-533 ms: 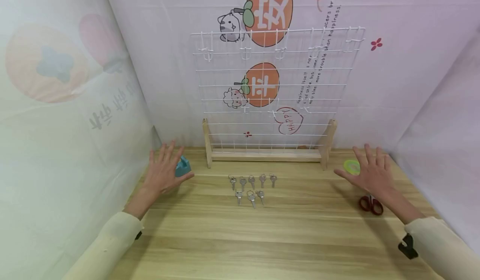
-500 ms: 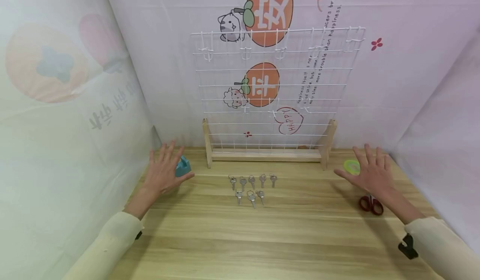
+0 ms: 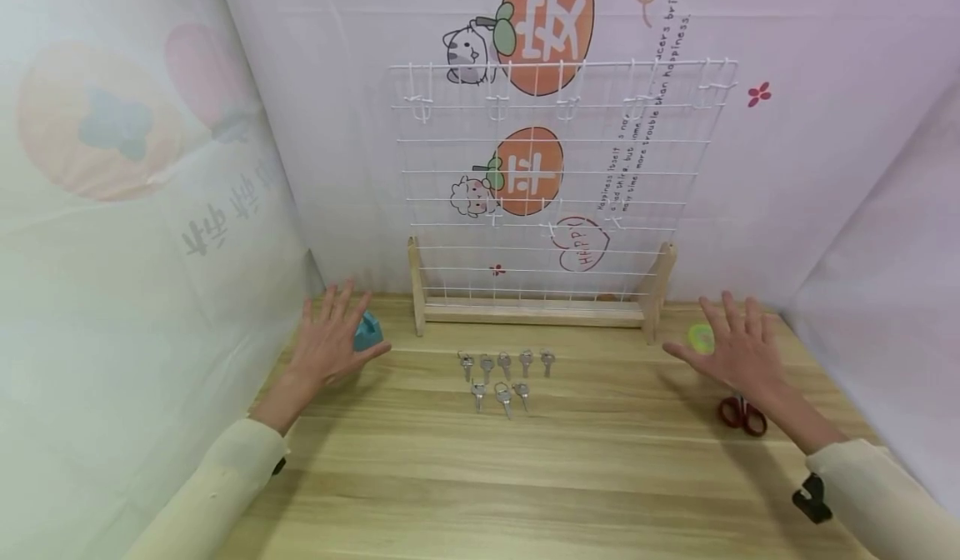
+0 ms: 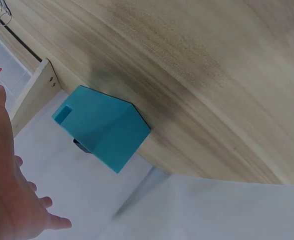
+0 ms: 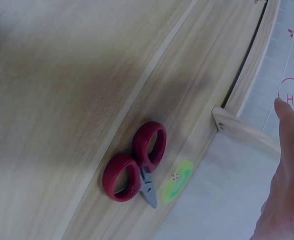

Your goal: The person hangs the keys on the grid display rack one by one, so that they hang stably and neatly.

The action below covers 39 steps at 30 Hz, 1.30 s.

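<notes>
**Hands spread above the surface: handling notes**

Teal block (image 3: 367,332): near the far-left corner of the surface, just beside the left hand (image 3: 327,345). Judged rigid, light, smooth-faced; grip across its flat sides.

Red scissors (image 3: 742,414): near the right edge, beneath the right hand (image 3: 738,350). Judged stiff, with a sharp tip; take by the loops.

Green tape roll (image 3: 702,337): far-right corner. Judged light; pinch at the rim.

Both hands hover with fingers straight and splayed, holding nothing.

Change: compared with half a second ago, the right hand sits slightly further left, covering more of the tape roll.
</notes>
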{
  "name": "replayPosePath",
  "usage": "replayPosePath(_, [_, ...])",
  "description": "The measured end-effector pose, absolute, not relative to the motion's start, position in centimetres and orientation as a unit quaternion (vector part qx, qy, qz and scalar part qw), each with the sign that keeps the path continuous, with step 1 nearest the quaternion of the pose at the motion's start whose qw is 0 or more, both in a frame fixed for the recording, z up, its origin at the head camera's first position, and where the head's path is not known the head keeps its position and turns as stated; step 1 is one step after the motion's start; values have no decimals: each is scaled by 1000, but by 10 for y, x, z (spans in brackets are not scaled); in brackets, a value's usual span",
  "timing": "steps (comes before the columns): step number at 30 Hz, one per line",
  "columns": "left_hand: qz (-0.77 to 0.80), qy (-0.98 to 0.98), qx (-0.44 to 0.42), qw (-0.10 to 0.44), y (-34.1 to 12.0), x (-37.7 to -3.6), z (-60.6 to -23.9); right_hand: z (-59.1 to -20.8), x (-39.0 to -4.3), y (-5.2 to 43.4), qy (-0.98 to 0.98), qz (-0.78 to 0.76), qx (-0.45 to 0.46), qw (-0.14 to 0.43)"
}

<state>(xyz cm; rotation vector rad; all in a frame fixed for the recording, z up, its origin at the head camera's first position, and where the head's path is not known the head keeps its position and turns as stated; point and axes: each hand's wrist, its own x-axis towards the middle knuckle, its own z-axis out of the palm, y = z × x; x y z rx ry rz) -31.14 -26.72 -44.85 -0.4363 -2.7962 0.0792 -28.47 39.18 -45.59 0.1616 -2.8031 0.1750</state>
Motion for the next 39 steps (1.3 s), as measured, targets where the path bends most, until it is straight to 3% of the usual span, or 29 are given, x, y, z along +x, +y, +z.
replayPosePath(18, [10, -971, -170, 166, -255, -326, -436, -456, -281, 363, -981, 61, 85, 160])
replayPosePath(39, [-56, -973, -170, 145, -218, -363, -383, -471, -285, 308, -975, 90, 142, 148])
